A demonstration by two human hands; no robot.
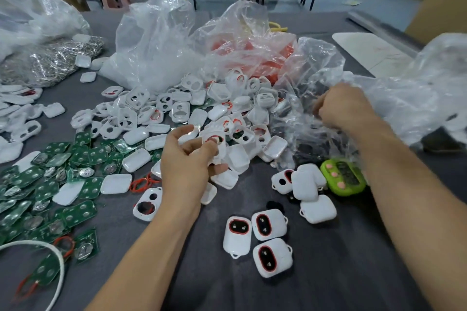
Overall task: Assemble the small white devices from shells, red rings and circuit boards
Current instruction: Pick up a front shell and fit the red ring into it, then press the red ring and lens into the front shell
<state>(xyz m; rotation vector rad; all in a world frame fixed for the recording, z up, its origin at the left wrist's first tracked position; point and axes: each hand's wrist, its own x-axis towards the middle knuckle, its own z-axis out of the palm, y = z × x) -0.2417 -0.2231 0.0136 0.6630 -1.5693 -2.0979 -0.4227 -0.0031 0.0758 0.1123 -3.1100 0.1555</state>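
Left hand (187, 161) held a white shell (214, 142) above the tabletop (328, 275); right hand (346, 106) was at a clear bag (310, 98).

The left grip was curled round the shell, which carried a red ring at its opening, just over the near edge of the shell pile (192, 106). The right grip was blurred against the crinkled plastic, fingers curled, and I could not tell whether it held anything. Green circuit boards (38, 184) lay spread to the left, and three finished devices (262, 235) lay between the forearms.
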